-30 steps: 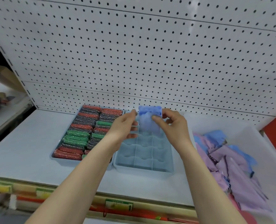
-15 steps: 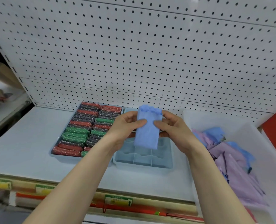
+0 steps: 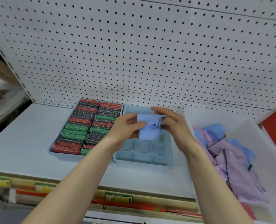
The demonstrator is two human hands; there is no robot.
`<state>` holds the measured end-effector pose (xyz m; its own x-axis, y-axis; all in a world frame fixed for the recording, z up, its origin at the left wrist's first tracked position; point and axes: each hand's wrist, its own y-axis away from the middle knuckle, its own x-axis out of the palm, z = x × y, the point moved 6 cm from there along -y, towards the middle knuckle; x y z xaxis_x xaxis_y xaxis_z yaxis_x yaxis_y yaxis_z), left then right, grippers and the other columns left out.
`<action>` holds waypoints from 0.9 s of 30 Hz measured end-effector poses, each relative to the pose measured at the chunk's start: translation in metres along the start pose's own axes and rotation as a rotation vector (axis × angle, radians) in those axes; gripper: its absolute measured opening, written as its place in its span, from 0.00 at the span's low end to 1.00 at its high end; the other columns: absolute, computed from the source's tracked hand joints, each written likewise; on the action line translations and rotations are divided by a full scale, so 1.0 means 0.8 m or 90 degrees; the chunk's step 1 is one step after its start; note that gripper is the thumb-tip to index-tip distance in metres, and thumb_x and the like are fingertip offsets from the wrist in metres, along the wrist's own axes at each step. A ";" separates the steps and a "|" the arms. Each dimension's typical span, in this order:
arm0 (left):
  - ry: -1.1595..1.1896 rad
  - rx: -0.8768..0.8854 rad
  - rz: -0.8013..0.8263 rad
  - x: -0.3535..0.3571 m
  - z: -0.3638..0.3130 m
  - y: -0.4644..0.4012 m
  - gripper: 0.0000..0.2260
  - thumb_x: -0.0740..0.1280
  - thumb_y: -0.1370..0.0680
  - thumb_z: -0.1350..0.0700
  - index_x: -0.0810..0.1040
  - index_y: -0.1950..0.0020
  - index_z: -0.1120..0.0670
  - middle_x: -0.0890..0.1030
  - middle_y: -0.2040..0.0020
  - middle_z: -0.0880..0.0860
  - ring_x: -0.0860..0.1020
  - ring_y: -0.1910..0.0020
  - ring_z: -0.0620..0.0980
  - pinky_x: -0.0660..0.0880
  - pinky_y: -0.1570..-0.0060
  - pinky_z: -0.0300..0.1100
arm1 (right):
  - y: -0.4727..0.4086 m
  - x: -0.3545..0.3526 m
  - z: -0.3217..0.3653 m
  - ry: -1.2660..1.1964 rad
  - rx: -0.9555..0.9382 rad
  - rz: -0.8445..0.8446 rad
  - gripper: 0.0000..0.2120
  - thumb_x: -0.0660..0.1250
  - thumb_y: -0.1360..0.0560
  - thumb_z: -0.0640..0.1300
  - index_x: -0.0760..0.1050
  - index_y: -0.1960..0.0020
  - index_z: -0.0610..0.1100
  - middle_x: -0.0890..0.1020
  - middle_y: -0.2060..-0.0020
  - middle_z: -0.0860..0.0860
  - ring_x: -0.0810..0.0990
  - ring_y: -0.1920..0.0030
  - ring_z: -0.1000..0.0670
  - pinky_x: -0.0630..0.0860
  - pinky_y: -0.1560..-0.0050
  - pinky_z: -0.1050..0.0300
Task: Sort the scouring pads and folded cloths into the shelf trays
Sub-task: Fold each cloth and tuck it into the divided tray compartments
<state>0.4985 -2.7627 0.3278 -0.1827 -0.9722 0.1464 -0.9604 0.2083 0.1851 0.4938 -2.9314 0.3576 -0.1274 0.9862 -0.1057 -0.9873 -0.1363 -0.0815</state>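
Head cam: both hands pinch a folded blue cloth (image 3: pixel 148 126) above the divided tray (image 3: pixel 143 160) mid-shelf, left hand (image 3: pixel 126 126) gripping its left edge, right hand (image 3: pixel 171 122) its right. Scouring pads (image 3: pixel 85 126) fill the tray beside it; loose cloths (image 3: pixel 227 159) sit in the bin (image 3: pixel 263 143) at the shelf's right edge.

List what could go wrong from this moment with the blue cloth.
1. The blue cloth is held only at its edges by the left hand and right hand; its fold may spring open.
2. The divided tray has narrow compartments, so a loose fold may straddle a divider.
3. The cloth may snag on the packed scouring pads nearby.
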 end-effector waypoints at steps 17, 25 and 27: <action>0.057 -0.047 -0.008 0.000 0.036 -0.027 0.14 0.68 0.23 0.64 0.78 0.37 0.59 0.82 0.43 0.58 0.83 0.49 0.51 0.80 0.53 0.38 | 0.006 -0.001 -0.045 0.049 0.111 -0.023 0.23 0.57 0.24 0.32 0.85 0.50 0.54 0.84 0.45 0.53 0.81 0.41 0.52 0.78 0.41 0.57; -0.267 0.041 0.094 0.014 0.042 -0.071 0.13 0.71 0.24 0.59 0.79 0.40 0.52 0.82 0.42 0.51 0.82 0.47 0.48 0.79 0.44 0.43 | -0.012 -0.030 -0.081 0.200 0.257 0.028 0.05 0.71 0.26 0.38 0.81 0.52 0.36 0.80 0.63 0.41 0.77 0.62 0.50 0.80 0.55 0.47; -0.446 0.100 0.105 0.014 0.039 -0.098 0.16 0.71 0.23 0.56 0.78 0.36 0.54 0.81 0.40 0.52 0.80 0.44 0.48 0.75 0.40 0.44 | -0.036 -0.054 -0.081 0.377 0.209 -0.066 0.06 0.71 0.27 0.39 0.80 0.53 0.36 0.80 0.64 0.41 0.74 0.64 0.49 0.75 0.59 0.49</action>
<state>0.5651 -2.7935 0.2845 -0.3679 -0.7812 -0.5044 -0.9182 0.3908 0.0645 0.5338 -2.9763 0.3000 -0.0500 0.7627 -0.6448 -0.9811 0.0835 0.1748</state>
